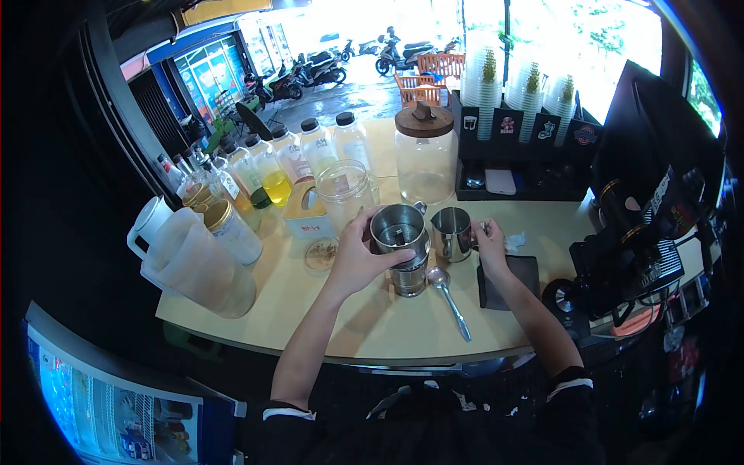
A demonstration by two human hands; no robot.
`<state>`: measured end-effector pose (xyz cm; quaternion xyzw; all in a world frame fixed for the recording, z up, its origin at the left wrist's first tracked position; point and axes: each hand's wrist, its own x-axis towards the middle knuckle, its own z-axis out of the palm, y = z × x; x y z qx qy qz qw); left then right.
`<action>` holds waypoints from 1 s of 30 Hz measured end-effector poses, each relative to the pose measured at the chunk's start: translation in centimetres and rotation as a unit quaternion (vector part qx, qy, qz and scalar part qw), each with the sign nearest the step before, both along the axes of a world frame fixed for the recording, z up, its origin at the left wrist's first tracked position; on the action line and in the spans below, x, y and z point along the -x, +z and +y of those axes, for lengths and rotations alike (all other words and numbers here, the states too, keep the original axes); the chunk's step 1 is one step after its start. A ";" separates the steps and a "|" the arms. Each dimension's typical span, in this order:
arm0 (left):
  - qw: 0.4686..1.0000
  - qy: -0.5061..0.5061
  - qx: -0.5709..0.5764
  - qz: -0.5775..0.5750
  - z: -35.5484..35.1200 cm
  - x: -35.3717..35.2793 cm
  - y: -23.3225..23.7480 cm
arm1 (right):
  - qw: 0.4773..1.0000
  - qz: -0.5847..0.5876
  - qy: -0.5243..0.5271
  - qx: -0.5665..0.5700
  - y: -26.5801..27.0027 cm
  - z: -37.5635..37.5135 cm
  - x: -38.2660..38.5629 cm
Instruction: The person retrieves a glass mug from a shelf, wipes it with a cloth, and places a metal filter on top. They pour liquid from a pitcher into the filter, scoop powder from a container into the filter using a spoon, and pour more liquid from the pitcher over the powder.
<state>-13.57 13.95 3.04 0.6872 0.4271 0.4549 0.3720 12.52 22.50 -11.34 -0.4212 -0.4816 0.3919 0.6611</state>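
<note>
The left hand (358,260) wraps the upright steel filter (399,231) at the middle of the bench (372,329). The right hand (490,242) grips the jug (452,232) just right of it, the two almost touching.

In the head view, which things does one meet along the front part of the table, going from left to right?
Translucent plastic jug → small round lid → left hand → steel cup → small steel pitcher → right hand → dark cloth → black machine.
</note>
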 end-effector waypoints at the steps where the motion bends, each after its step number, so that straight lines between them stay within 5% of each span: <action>1: 1.000 0.004 0.008 0.002 0.0 0.0 0.1 | 1.000 0.000 0.000 0.000 -0.4 -0.1 -0.3; 3: 1.000 0.007 0.006 0.005 0.0 -0.1 0.1 | 0.997 -0.023 0.033 0.069 0.4 -1.1 -0.5; 14: 0.998 0.040 -0.028 0.043 0.2 -0.6 -0.2 | 0.993 -0.092 0.023 0.072 0.3 -2.3 -0.7; 22: 0.939 0.126 -0.224 0.230 -1.1 -1.1 0.3 | 0.989 -0.109 0.026 0.097 1.0 -2.6 -0.7; 30: 0.930 0.110 -0.236 0.258 -1.6 0.0 0.3 | 0.991 -0.108 0.027 0.078 0.8 -2.4 -0.7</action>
